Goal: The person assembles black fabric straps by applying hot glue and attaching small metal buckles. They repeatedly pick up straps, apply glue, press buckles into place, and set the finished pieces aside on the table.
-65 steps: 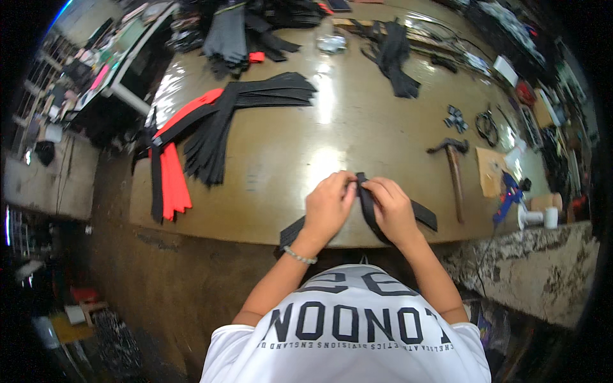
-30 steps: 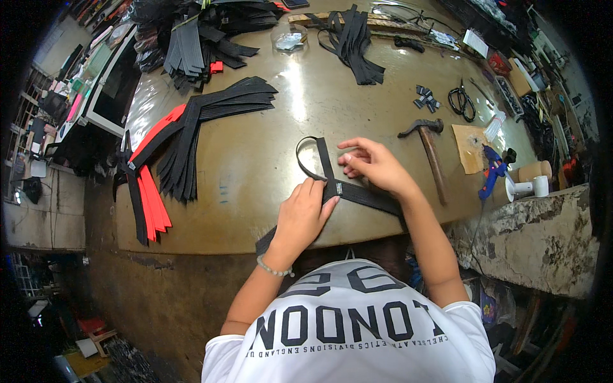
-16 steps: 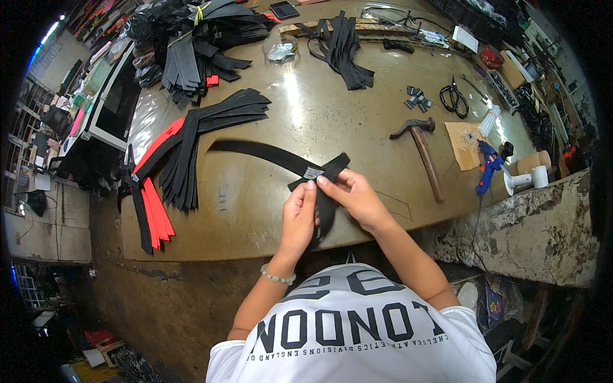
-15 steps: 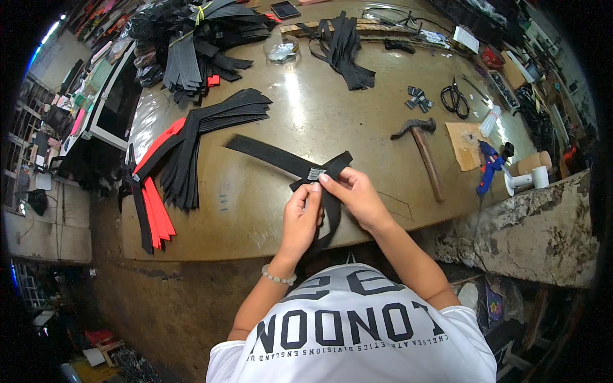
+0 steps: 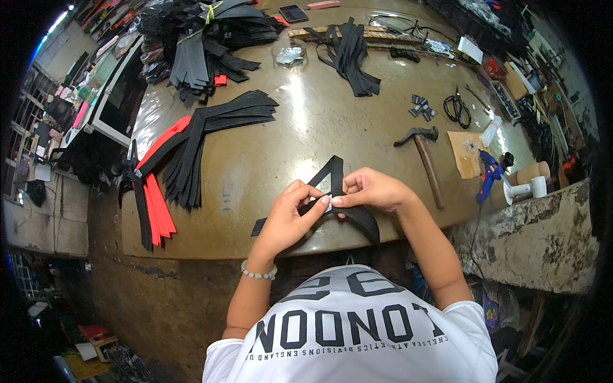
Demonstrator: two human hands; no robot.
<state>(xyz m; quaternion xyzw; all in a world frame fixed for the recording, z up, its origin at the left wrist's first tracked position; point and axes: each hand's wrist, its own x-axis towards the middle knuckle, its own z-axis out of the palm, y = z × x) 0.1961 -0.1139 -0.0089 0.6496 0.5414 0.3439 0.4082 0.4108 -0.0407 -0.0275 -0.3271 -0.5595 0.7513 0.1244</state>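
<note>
- Worktop (image 5: 255, 153): brown and shiny, across the middle of the frame.
- Strap bundle (image 5: 186, 159): black and red, fanned out at left.
- Black strap (image 5: 337, 177): lower centre of the frame, its folded peak rising above both grips, one part curving below the right one.
- Left hand (image 5: 286, 214): grip closed, pinching the strap.
- Right hand (image 5: 379, 190): grip closed, pinching it too, thumb tips nearly meeting.
- Pale tag (image 5: 329, 207): on the strap, between the thumbs.

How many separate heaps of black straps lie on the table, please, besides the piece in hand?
3: a large pile, far left; a fanned heap with red straps, nearer on the left; a bundle, far middle. The large pile may hide more.
</note>
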